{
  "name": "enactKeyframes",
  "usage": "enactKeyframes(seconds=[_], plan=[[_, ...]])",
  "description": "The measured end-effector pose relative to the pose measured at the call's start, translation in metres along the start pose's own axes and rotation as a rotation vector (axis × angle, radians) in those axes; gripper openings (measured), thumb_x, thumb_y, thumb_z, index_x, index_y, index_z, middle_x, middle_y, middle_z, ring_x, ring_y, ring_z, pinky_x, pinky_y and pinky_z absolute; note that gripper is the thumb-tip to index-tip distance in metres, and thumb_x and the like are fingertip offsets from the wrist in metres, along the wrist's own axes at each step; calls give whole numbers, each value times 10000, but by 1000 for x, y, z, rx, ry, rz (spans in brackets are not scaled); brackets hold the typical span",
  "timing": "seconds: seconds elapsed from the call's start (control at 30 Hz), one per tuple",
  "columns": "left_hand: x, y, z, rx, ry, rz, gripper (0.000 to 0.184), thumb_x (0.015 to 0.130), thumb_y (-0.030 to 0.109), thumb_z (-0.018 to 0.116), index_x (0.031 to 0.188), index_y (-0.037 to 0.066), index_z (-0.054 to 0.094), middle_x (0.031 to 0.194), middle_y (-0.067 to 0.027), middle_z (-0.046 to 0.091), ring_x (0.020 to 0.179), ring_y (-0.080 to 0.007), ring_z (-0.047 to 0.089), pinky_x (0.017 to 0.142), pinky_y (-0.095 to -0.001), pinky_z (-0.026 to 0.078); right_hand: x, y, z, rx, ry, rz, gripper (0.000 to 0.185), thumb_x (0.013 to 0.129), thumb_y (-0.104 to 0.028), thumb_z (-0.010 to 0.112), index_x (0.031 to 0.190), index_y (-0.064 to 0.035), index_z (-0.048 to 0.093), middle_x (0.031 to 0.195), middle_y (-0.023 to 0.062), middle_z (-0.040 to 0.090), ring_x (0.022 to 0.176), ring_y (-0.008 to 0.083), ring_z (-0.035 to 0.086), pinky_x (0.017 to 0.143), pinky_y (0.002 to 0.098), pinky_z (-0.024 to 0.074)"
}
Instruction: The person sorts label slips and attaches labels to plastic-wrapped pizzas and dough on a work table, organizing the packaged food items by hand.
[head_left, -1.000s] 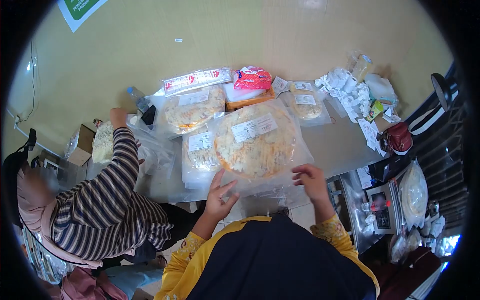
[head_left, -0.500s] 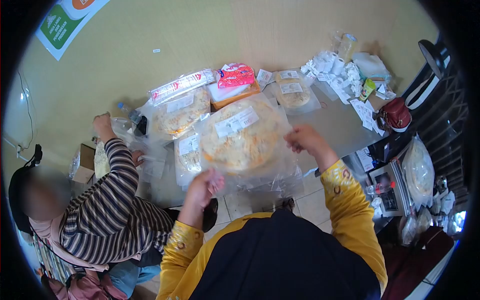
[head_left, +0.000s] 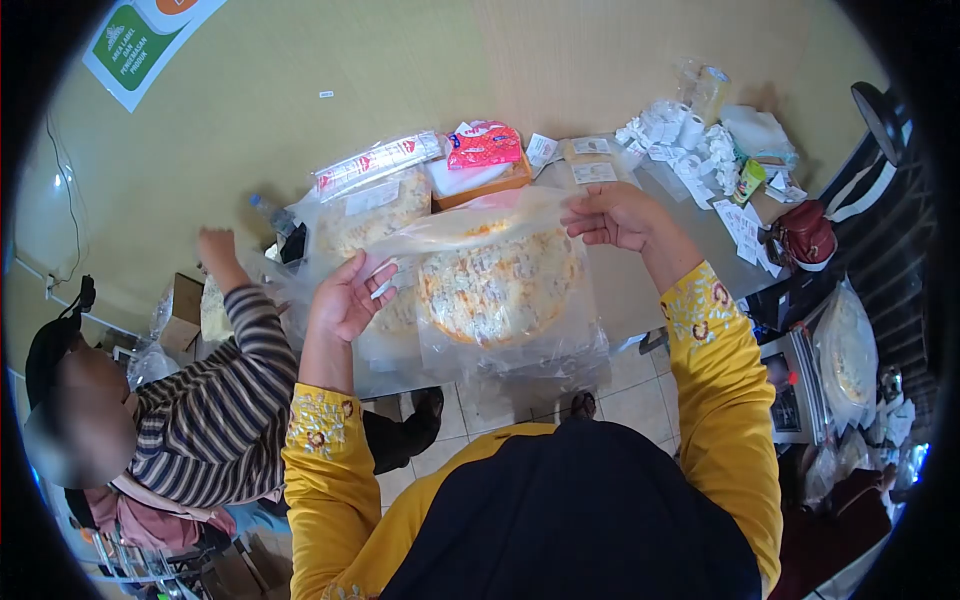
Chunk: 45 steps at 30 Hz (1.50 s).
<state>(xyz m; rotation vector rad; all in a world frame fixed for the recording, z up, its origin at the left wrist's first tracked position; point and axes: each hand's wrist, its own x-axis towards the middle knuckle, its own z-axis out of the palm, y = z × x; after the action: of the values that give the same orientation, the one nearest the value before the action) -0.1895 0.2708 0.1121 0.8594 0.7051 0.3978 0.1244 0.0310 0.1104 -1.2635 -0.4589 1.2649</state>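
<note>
A clear plastic bag with a flat, pizza-like round [head_left: 470,236] is raised and tilted, seen nearly edge-on. My left hand [head_left: 347,298] grips its left edge between thumb and fingers. At its right edge, my right hand [head_left: 615,215] pinches the plastic. Just below and nearer to me, another bagged pizza [head_left: 500,292] with a pale, orange-flecked topping lies on a stack of plastic at the table's front. A labelled bagged pizza [head_left: 375,212] is behind my left hand, and one more [head_left: 594,172] sits beyond my right hand.
A co-worker in a striped sleeve [head_left: 225,400] works at my left. A foil-like roll [head_left: 378,165], a red packet [head_left: 484,146] and an orange tray [head_left: 490,192] stand along the wall. Crumpled paper [head_left: 710,155] and a maroon bag [head_left: 805,235] are on the right.
The labelled bagged pizza has risen and tipped away from flat, uncovering the pizza beneath. Both my hands have moved up and away from me, the left also leftward. The co-worker's head has shifted.
</note>
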Motion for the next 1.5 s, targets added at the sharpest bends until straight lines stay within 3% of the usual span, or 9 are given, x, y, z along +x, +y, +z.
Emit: enactKeyframes(seconds=[0.37, 0.67, 0.9, 1.07, 1.13, 1.27, 1.37, 1.47, 1.5], plan=[[-11, -61, -22, -16, -149, -39, 367, 858, 246, 508, 1144, 19, 472, 1090, -140, 569, 995, -271, 558, 852, -410, 436, -42, 47, -9, 63, -56, 35, 196, 828, -117, 574, 984, -3, 544, 895, 131, 639, 762, 209, 646, 625, 286, 538], [-35, -41, 119, -67, -477, -78, 232, 860, 192, 503, 1014, 32, 571, 1072, -132, 595, 1059, -264, 536, 909, -435, 408, -166, -6, -67, 209, 76, -424, 232, 828, -73, 534, 1041, 20, 543, 900, 132, 638, 756, 214, 648, 614, 303, 540], [25, -129, 220, -127, -595, -268, 184, 865, 206, 508, 953, 64, 585, 1007, -102, 616, 1008, -230, 558, 891, -409, 410, -214, -9, -171, 233, 411, -540, 207, 809, -51, 529, 1002, 14, 565, 882, 111, 636, 768, 209, 641, 684, 335, 535], [65, -223, 274, 77, -508, -5, 202, 856, 179, 534, 997, 39, 572, 963, -88, 615, 954, -179, 559, 870, -337, 420, -197, 22, -283, 256, 480, -549, 183, 791, -33, 541, 962, 25, 571, 900, 108, 626, 765, 195, 626, 725, 316, 509], [67, -246, 277, 481, -549, 32, 259, 860, 184, 528, 1062, 23, 551, 978, -87, 610, 948, -170, 553, 864, -304, 413, -197, 36, -306, 315, 469, -534, 183, 769, -6, 533, 945, 34, 571, 867, 111, 627, 762, 199, 624, 723, 293, 499], [91, -349, 246, 576, -557, 24, 272, 876, 222, 502, 1018, 11, 599, 994, -74, 599, 961, -156, 539, 852, -283, 404, -189, 110, -371, 46, 631, -65, 173, 722, -43, 579, 887, 4, 600, 764, 87, 629, 663, 175, 611, 614, 274, 493], [98, -394, 222, 960, -568, -74, 279, 877, 260, 507, 951, 22, 634, 979, -62, 590, 944, -137, 529, 832, -282, 406, -175, 156, -393, -261, 459, 353, 187, 704, -110, 622, 877, -41, 629, 752, 58, 637, 665, 133, 609, 588, 277, 488], [108, -427, 208, 864, -548, -250, 297, 878, 288, 509, 929, 31, 648, 936, -60, 581, 919, -134, 525, 805, -278, 407, -161, 136, -397, -694, 436, 459, 287, 643, -110, 661, 905, -1, 622, 794, 95, 647, 678, 180, 622, 618, 301, 492], [106, -425, 214, 779, -508, -276, 297, 876, 291, 514, 928, 32, 650, 915, -57, 582, 895, -134, 528, 790, -275, 409, -148, 150, -419, -1066, 438, 247, 385, 610, -130, 679, 965, -2, 606, 844, 122, 644, 758, 199, 617, 673, 315, 486]])
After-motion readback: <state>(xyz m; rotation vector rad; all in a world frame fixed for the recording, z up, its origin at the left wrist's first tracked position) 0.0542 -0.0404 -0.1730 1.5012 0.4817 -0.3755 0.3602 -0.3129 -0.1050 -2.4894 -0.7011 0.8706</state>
